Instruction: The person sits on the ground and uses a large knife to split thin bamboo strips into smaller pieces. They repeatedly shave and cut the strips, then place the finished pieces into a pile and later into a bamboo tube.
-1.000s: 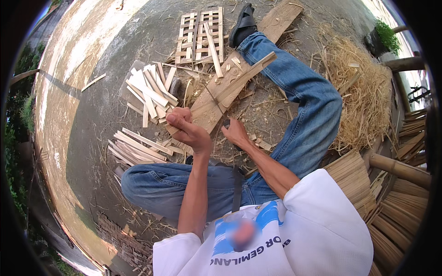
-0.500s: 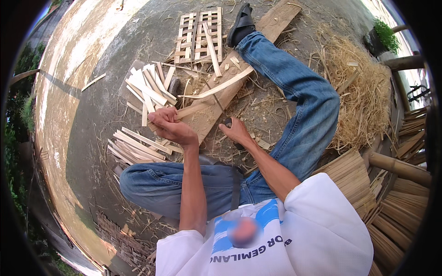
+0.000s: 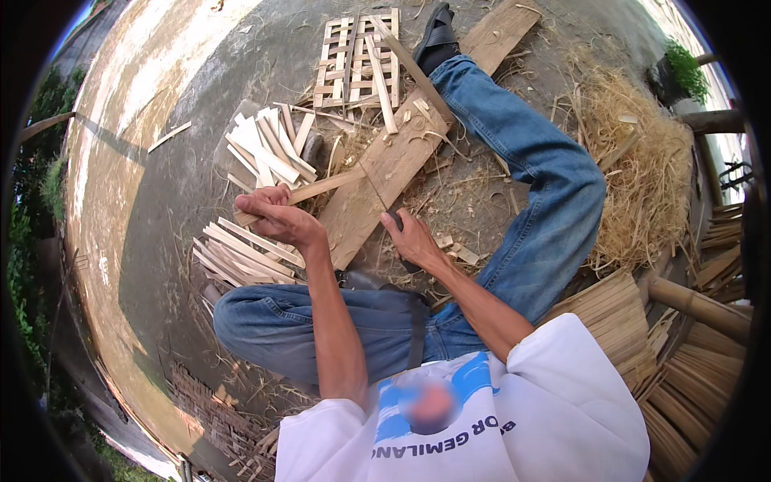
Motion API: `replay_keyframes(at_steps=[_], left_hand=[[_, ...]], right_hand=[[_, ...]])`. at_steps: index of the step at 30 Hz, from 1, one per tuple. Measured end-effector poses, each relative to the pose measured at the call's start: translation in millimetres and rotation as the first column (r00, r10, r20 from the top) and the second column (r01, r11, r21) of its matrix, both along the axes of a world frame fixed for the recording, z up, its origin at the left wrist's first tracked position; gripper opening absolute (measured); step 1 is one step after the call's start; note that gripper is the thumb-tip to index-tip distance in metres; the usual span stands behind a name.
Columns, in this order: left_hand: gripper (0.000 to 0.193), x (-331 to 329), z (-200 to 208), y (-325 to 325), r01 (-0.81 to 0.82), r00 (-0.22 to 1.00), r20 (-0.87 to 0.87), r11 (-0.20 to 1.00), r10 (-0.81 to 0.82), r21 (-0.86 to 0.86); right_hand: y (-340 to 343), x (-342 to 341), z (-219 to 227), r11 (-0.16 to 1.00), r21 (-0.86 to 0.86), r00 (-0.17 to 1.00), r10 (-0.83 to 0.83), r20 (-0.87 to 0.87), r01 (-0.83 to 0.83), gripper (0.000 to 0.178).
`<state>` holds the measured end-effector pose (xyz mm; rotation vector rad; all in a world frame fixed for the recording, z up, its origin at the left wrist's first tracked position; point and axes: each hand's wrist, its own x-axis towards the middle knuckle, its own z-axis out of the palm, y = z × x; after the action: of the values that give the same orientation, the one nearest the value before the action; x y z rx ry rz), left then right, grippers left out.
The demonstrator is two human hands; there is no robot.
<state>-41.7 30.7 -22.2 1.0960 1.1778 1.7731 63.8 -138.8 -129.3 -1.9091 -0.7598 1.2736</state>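
Note:
My left hand (image 3: 283,218) is closed around the end of a flat bamboo strip (image 3: 325,189), whose other end reaches over the wooden plank (image 3: 400,158). My right hand (image 3: 416,243) grips the dark handle of a knife. Its thin blade (image 3: 373,184) points up and left, near the strip's far end; whether the two touch I cannot tell. A second, loose strip (image 3: 414,72) slants across the plank beside my shoe.
Pale split strips lie in two heaps, one beyond my left hand (image 3: 269,145) and one by my left knee (image 3: 245,253). A woven slat lattice (image 3: 353,60) lies farther off. Curly shavings (image 3: 638,161) are piled right of my jeans. Bamboo poles and slats (image 3: 699,309) edge the right side.
A curved strip that lay across the plank by the blade is gone from there; a loose strip now slants farther up near my shoe. My left hand has shifted slightly left with its strip.

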Motion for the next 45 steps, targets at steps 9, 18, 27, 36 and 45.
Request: replay_keyframes(at_steps=[9,18,27,36,45], left_hand=[[0.057,1,2,-4,-0.01,0.999,-0.037,0.999,0.009,-0.032],[0.057,-1,-2,-9,-0.031,1.0,-0.003,0.998,0.031,-0.047],[0.057,14,0,-9,-0.054,0.998,0.011,0.998,0.054,-0.018],[0.061,16,14,-20,-0.042,0.998,-0.052,0.999,0.041,-0.027],[0.06,8,8,-25,-0.023,0.993,-0.116,0.998,0.016,-0.059]], right_hand=[[-6,-14,15,0.999,0.017,0.994,-0.026,-0.111,0.028,0.049],[-12,-15,-23,0.998,0.057,0.998,0.018,0.056,-0.021,0.05],[-16,-17,-21,0.994,0.035,0.982,0.096,0.161,-0.103,0.053],[-7,-14,4,0.991,0.021,0.972,0.122,0.202,-0.129,0.057],[-15,-21,10,0.976,0.066,0.951,0.185,0.247,-0.207,0.054]])
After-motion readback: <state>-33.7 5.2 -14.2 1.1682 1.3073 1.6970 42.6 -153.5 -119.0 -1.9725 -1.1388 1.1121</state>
